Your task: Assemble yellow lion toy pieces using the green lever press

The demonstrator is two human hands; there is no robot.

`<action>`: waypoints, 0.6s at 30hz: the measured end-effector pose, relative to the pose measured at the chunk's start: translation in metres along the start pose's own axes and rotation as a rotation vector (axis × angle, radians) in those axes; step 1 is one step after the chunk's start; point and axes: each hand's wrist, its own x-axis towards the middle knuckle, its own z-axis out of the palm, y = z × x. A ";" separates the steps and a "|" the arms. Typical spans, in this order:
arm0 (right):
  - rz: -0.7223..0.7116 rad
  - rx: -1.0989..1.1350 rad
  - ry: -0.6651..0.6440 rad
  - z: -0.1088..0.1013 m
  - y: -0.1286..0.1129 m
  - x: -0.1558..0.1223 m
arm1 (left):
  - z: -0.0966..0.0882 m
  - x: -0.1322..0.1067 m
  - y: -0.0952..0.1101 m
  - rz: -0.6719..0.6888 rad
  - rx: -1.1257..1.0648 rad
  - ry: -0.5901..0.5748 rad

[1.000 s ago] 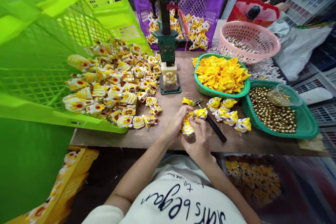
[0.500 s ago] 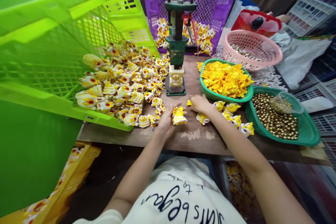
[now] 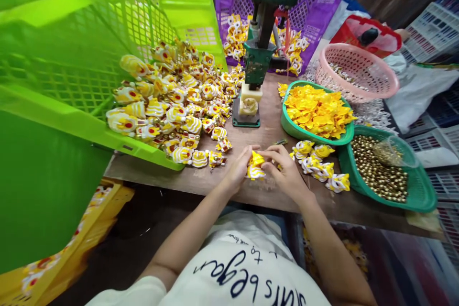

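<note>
Cluttered wooden worktable (image 3: 201, 182), crates all round. A striped figure (image 3: 255, 170) is at the table's near edge, pinched between my left hand (image 3: 236, 173) and right hand (image 3: 289, 178). Both are closed on it, fingertips meeting at its yellow top, probably to steady it close to me. Just right, a row of figures (image 3: 319, 163) lies within reach. Behind it are a tray of yellow pieces (image 3: 291, 130) and a tray of bells (image 3: 418, 197). The press (image 3: 257, 57) stands dead ahead. At left a lime crate (image 3: 71, 81) lies tipped, so its pile of figures (image 3: 179, 105) spills my way
</note>
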 end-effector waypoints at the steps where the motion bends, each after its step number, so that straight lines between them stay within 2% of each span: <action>1: 0.031 -0.002 0.032 0.001 -0.004 -0.006 | 0.003 -0.003 0.000 0.030 0.054 -0.021; 5: 0.159 0.005 0.107 0.001 -0.018 -0.021 | 0.010 -0.011 -0.003 0.079 0.221 -0.108; 10: 0.301 0.064 0.206 0.011 -0.021 -0.033 | 0.014 -0.016 -0.011 0.144 0.352 -0.107; 14: 0.315 0.288 0.386 0.024 -0.011 -0.038 | 0.017 -0.020 -0.012 0.180 0.355 -0.116; 18: 0.297 0.470 0.465 0.029 -0.009 -0.039 | 0.018 -0.022 -0.009 0.216 0.347 -0.115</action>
